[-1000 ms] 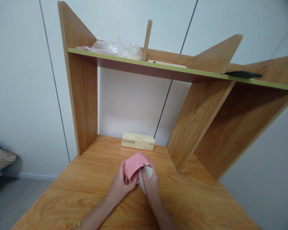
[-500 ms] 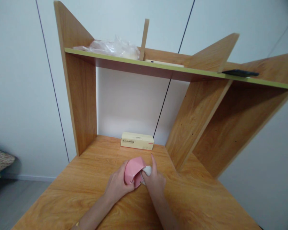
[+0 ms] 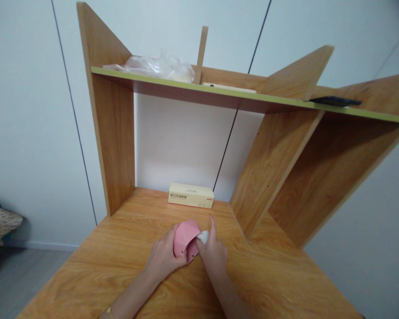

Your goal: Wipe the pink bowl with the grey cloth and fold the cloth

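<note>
A pink, faceted, hollow vessel (image 3: 186, 235) like a small pot is tilted above the desk, its opening turned toward my right hand. Small notches show on its lower rim. My left hand (image 3: 166, 252) is wrapped round its left side, thumb at the rim. My right hand (image 3: 214, 252) pinches a soft-looking white thing (image 3: 203, 237) at the opening, index finger pointing up. Whether the white thing is a cloth or a tissue, I cannot tell. The vessel's inside is mostly hidden.
Behind my hands a cream long box (image 3: 190, 196) with printed writing lies against the back. A wooden hutch (image 3: 116, 146) rises around it. On its shelf are a clear plastic bag (image 3: 159, 66), a pale flat thing (image 3: 229, 88) and a dark flat thing (image 3: 335, 101).
My right hand and the white thing have shifted slightly, with less of the white showing below the fingers. The pink vessel has turned a little in my left hand.
</note>
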Demonstrator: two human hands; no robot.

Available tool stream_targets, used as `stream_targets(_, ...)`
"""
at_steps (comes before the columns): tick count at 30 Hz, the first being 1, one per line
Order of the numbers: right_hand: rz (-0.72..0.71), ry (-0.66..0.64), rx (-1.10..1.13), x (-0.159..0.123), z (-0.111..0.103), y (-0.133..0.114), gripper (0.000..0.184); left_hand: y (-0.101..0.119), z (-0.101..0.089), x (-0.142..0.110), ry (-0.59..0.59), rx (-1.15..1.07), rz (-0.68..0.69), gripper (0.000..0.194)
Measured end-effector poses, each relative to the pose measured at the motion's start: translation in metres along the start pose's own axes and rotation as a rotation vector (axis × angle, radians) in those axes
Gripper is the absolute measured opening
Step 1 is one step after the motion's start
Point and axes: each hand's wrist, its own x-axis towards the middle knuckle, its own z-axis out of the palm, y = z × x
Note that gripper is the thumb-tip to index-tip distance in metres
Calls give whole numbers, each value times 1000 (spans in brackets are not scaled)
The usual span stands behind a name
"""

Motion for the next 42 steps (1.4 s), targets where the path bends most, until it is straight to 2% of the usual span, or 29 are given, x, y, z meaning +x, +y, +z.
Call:
stream_targets(6,105,-201,-11,1,1,-7,79,-1,2,0,3,18,-34,66)
stream_targets(9,116,-228,-17,1,1,-9,79,-1,1,2,-5,50,-47,63)
stream_targets(14,98,-95,-77,3,-3,-5,66,4,-4,3,-42,123,-47,66)
stream_targets(19,-123,144,-51,2,-5,5,60,5,-3,2,-94,191,-78,67)
stream_targets(22,-183,194,27,3,-4,8,63,3,-3,1,-101,180,-72,63)
stream_targets(26,-110,96,93,5,0,9,72,2,-4,1,-86,123,-27,64)
stream_targets(29,-72,-12,139,6,4,10,67,0,-4,0,-60,84,6,65)
stream_targets(31,-66,-34,221,6,8,11,63,-2,-3,0,-45,64,23,64)
stream_targets(35,-40,25,458,4,12,12,63,-5,-2,0,-3,10,21,67)
stream_targets(39,72,122,703,3,11,7,61,-6,0,-1,52,-112,24,82)
stream_targets(42,157,200,845,4,11,2,61,-6,6,-3,39,-183,76,93)
